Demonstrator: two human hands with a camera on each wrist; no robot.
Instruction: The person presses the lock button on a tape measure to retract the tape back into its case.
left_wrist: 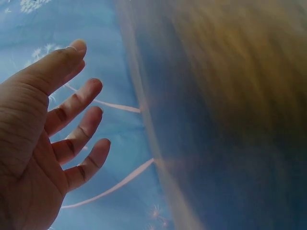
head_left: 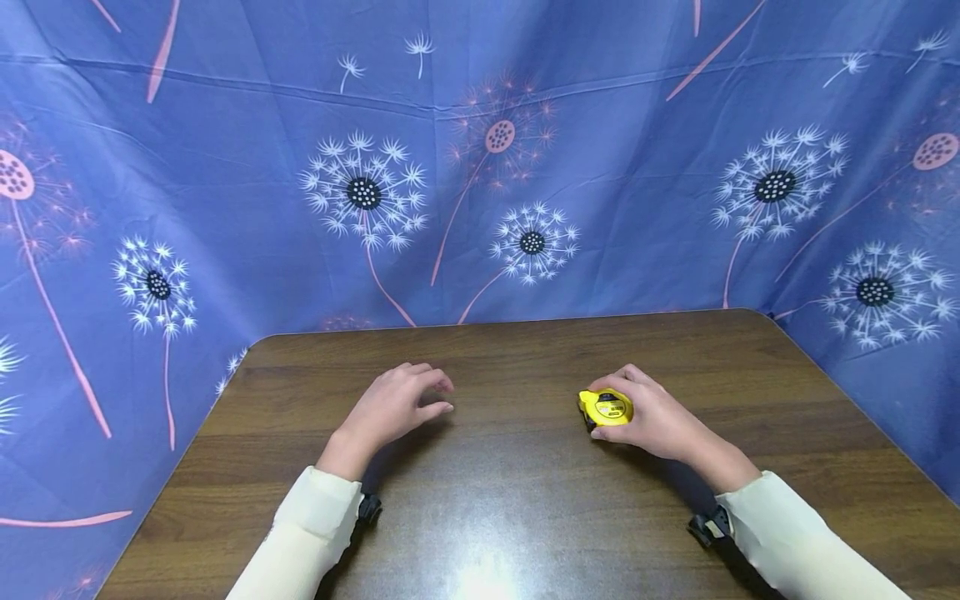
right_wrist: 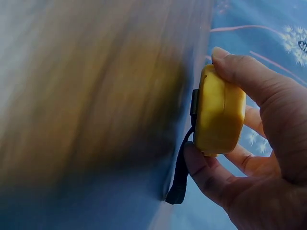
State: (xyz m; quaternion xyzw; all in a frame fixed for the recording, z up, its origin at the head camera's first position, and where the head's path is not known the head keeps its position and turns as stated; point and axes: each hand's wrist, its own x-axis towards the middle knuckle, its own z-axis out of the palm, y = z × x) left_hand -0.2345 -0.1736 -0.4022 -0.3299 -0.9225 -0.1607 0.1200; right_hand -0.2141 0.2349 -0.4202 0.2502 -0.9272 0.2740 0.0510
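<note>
A yellow tape measure (head_left: 608, 407) with black parts is pinched between the thumb and fingers of my right hand (head_left: 651, 419), low over the right half of the table. The right wrist view shows the tape measure (right_wrist: 220, 112) edge-on, its black wrist strap (right_wrist: 179, 179) dangling beside it and a black clip on its face. My left hand (head_left: 401, 402) hovers over the left half of the table, holding nothing. Its fingers are relaxed and slightly bent, spread apart in the left wrist view, where the palm (left_wrist: 36, 191) shows.
The brown wood-grain table (head_left: 517, 483) reaches back to a blue cloth (head_left: 637, 192) printed with dandelions, which hangs behind it and along both sides. Black wrist straps (head_left: 367, 508) show at the cuffs of the pale sleeves (head_left: 315, 517). Light glares off the table's near middle.
</note>
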